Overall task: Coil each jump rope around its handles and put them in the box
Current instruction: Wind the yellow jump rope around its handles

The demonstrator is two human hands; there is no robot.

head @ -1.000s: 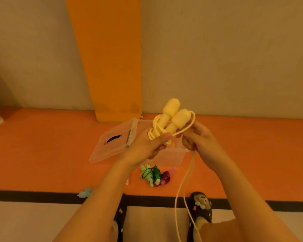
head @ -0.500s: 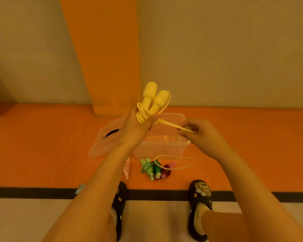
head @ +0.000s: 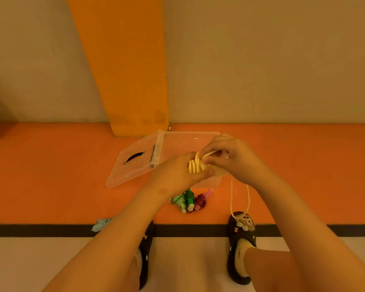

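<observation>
While left hand (head: 177, 175) is gripping yellow jump rope (head: 195, 165) coils over the clear box (head: 183, 142), right hand (head: 234, 159) pinching the strand, slack dangling beside the box

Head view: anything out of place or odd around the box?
Nothing looks damaged. The yellow rope is only partly coiled: a loose loop hangs below the right hand toward the shoe. Coiled green ropes and a maroon rope lie on the orange floor in front of the box, not in it; its lid is off.

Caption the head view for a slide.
Left hand grips the coiled yellow rope; right hand pinches a strand, by the box.
</observation>
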